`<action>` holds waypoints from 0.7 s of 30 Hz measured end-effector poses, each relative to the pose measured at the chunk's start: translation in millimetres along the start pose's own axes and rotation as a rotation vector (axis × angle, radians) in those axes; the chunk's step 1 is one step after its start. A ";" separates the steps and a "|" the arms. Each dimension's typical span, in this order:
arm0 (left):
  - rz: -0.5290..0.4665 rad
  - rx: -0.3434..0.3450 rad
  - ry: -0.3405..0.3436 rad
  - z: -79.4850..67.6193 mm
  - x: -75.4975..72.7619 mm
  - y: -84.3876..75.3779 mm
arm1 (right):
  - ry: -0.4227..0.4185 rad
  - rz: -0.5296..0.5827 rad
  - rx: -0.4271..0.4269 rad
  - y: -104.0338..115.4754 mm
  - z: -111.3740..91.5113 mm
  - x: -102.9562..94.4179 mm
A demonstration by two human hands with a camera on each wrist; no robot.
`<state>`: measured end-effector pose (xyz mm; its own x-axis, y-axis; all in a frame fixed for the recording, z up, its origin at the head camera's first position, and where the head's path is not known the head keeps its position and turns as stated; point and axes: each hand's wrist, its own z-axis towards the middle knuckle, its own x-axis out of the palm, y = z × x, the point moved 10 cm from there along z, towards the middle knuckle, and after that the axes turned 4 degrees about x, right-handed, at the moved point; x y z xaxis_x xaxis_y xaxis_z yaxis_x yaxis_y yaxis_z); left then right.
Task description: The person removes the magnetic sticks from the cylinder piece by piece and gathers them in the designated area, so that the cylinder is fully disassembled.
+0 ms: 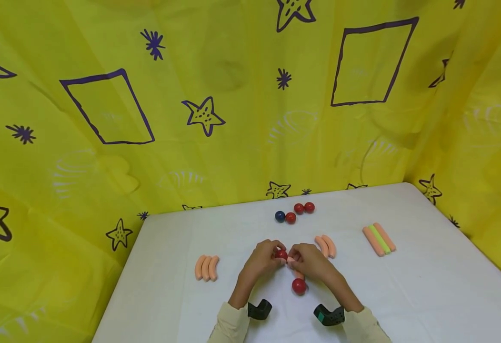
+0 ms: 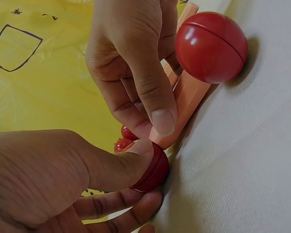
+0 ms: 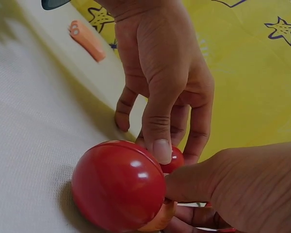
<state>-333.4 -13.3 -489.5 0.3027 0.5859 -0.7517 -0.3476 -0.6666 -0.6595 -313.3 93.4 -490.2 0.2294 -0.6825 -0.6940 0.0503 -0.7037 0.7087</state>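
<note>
In the head view my left hand (image 1: 262, 259) pinches a red ball (image 1: 281, 255) between thumb and fingers, low over the white table. My right hand (image 1: 310, 261) meets it from the right, thumb and fingertips pinching a peach stick (image 2: 191, 97). The stick's far end is right at the held ball in the left wrist view. A second red ball (image 1: 299, 286) sits on the table at the stick's near end, large in the right wrist view (image 3: 119, 187). My right hand hides part of the stick in the head view.
Three curved peach sticks (image 1: 206, 267) lie left, and two more (image 1: 325, 246) lie beyond my right hand. Farther right are straight peach sticks (image 1: 373, 241) with a green stick (image 1: 380, 238) between them. A blue ball (image 1: 280, 216) and red balls (image 1: 304, 208) stand farther back, before a yellow curtain (image 1: 233, 157).
</note>
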 end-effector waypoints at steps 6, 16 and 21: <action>0.031 -0.023 -0.105 -0.2 -11.7 9.1 | 0.016 0.006 0.030 -3.7 -0.4 2.8; 0.006 -0.021 -0.116 -0.6 -14.5 13.2 | 0.018 0.009 0.005 -4.9 -0.4 3.9; -0.005 -0.054 -0.150 1.4 -18.8 16.8 | 0.012 0.008 0.005 -4.2 0.0 2.1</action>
<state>-346.2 -34.8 -486.5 0.1665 0.6486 -0.7427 -0.2970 -0.6852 -0.6650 -313.0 94.9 -494.6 0.2418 -0.6855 -0.6867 0.0432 -0.6994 0.7134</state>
